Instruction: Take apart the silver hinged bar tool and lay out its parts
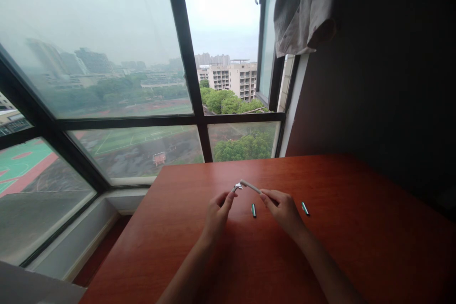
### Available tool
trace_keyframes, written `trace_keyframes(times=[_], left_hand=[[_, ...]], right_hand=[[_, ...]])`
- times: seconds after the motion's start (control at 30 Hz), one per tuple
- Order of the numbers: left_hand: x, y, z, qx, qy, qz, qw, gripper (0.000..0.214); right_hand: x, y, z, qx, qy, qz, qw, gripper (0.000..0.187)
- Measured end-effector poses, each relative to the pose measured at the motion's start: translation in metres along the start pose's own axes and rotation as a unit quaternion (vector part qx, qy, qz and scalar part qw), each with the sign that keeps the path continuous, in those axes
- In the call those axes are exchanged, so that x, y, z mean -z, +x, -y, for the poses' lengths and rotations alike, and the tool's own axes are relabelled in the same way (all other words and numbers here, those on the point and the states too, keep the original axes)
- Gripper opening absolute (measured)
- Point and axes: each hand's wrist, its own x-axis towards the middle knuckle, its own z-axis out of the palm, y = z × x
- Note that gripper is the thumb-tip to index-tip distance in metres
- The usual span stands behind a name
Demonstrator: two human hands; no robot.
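My left hand [218, 211] is closed, thumb and fingers pinching a razor handle [237, 186] whose silvery head end points up and to the right. In my right hand [281, 206], also closed, is a slim pale-grey toothbrush [251, 186]. Its tip reaches left to the razor's head end; whether they touch is too small to tell. A small green and white razor blade cartridge [253, 210] lies on the table between my hands. Another razor cartridge [305, 208] lies to the right of my right hand.
The reddish-brown wooden table [171, 237] stretches under both arms to the window. A dark window frame [203, 137] rises behind it, with one pane swung out. Cloth [302, 14] hangs at the upper right beside a dark wall [374, 80].
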Motion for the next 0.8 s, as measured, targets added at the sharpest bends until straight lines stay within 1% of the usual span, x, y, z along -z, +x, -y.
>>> trace_keyframes(times=[0.2,0.37,0.53,0.8], left_hand=[[0.0006,0.0004,0.0017,-0.009,-0.003,-0.002,1.000,0.043],[0.0005,0.0002,0.0031,-0.017,-0.003,-0.008,1.000,0.041],[0.0010,0.0011,0.0038,-0.007,-0.009,-0.023,1.000,0.041],[0.0005,0.0015,0.0020,0.001,-0.032,-0.034,0.999,0.045]], right_hand=[[-0.0005,-0.0004,0.0004,-0.009,0.011,-0.002,1.000,0.031],[-0.0001,0.0001,0.0019,-0.005,0.027,0.009,1.000,0.030],[0.0001,0.0001,0.0042,-0.001,0.042,0.017,0.999,0.030],[-0.0013,-0.0009,0.0051,-0.016,0.072,0.037,0.997,0.034]])
